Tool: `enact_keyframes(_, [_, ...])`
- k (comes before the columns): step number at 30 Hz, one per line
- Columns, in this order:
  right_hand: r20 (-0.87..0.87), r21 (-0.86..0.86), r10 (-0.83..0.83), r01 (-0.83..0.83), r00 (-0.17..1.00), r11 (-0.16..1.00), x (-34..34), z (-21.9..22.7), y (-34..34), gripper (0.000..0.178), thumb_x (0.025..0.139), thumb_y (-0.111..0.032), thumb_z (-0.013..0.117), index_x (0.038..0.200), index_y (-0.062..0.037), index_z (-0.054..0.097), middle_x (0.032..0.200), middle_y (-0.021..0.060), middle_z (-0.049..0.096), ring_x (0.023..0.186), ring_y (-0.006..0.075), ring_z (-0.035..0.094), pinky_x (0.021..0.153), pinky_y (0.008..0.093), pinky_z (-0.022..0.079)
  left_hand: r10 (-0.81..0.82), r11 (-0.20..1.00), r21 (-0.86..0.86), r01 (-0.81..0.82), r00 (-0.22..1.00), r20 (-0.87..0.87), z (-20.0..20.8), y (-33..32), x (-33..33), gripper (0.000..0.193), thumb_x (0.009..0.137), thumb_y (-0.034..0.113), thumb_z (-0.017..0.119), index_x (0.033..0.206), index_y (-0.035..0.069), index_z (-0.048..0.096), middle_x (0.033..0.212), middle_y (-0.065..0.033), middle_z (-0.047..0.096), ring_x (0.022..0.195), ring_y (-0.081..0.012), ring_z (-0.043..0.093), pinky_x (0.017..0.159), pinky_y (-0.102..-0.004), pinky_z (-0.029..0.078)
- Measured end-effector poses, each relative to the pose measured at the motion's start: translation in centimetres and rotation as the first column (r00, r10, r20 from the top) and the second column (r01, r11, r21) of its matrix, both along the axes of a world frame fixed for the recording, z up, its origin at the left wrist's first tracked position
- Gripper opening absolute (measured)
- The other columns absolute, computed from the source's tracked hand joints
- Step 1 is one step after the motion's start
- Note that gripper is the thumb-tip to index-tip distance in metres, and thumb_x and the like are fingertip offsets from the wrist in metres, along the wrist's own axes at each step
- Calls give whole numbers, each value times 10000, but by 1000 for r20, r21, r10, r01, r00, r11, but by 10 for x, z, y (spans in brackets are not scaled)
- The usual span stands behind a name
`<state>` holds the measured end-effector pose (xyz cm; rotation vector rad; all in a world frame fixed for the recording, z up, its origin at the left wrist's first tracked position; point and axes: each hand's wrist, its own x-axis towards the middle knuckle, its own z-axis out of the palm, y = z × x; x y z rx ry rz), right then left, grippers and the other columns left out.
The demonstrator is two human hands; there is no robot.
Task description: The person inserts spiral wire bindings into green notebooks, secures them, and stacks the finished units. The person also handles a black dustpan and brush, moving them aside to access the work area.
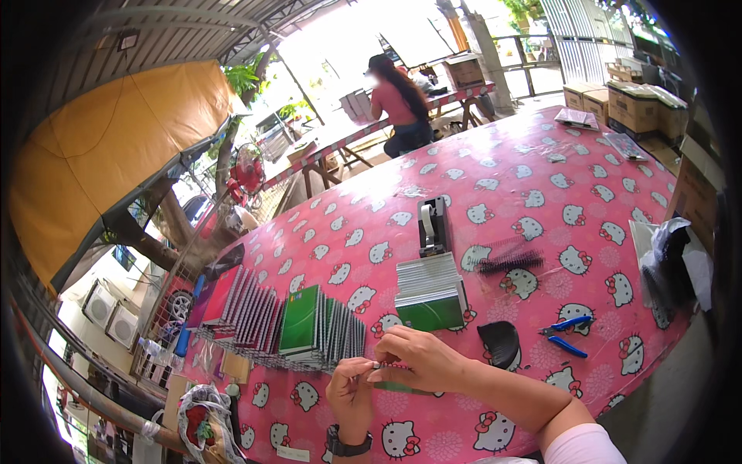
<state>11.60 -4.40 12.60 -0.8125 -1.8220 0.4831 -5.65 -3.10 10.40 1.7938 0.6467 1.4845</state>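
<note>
Close to the table's near edge, my left hand point(352, 390) and my right hand point(417, 358) meet, fingertips pinched together. They grip a small green-covered notebook point(398, 387), mostly hidden beneath my right hand; a spiral binding is too small to make out. Just beyond stands a stack of notebooks point(430, 284), its lowest cover green. To the left, spiral-bound notebooks with green covers point(300, 319) lean in a row beside others with red covers point(224, 298). Right of my hands lie a black curved holder point(501, 344) and blue-handled cutting pliers point(568, 334).
A black tape dispenser point(432, 226) and loose black binding coils point(510, 261) lie on the pink patterned table point(433, 182). More coils in plastic point(665, 271) sit at the right edge, cardboard boxes point(634, 108) beyond. Another person point(402, 108) works at a far table.
</note>
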Motion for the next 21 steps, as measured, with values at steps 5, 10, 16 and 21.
enact_keyframes(5, [-41, 3, -9, 9, 999, 1000, -5, -5, 0, 227, 852, -216, 644, 899, -31, 522, 828, 96, 542, 825, 285, 551, 711, 390, 454, 25, 999, 34, -24, 1000, -18, -3, 4, -1, 90, 862, -19, 623, 928, 12, 572, 940, -102, 627, 836, -131, 583, 721, -242, 469])
enact_keyframes(10, [-21, 38, -57, 58, 998, 998, -8, -6, 1, 182, 866, -181, 616, 914, -22, 543, 857, 106, 563, 866, 299, 557, 744, 400, 459, 59, 997, -54, -60, 998, -24, -1, 3, 2, 137, 874, 88, 658, 928, 35, 543, 914, -60, 599, 831, -93, 537, 718, -219, 430])
enact_keyframes(16, [103, 48, -147, 143, 984, 989, -1, 2, -2, 240, 865, -217, 626, 988, -24, 555, 924, 125, 567, 908, 304, 553, 783, 389, 465, 154, 975, -137, -177, 975, -162, 5, -2, 5, 184, 905, 190, 635, 982, 30, 586, 854, -21, 603, 760, -60, 514, 653, -211, 419])
enact_keyframes(21, [42, 4, -343, 343, 938, 939, 26, 20, -1, 322, 842, -267, 671, 1049, -37, 581, 894, 120, 589, 838, 268, 584, 729, 365, 484, 333, 930, -92, -357, 921, -204, 26, 0, -21, 194, 937, 227, 584, 947, 36, 616, 805, -6, 589, 679, -72, 470, 618, -234, 397])
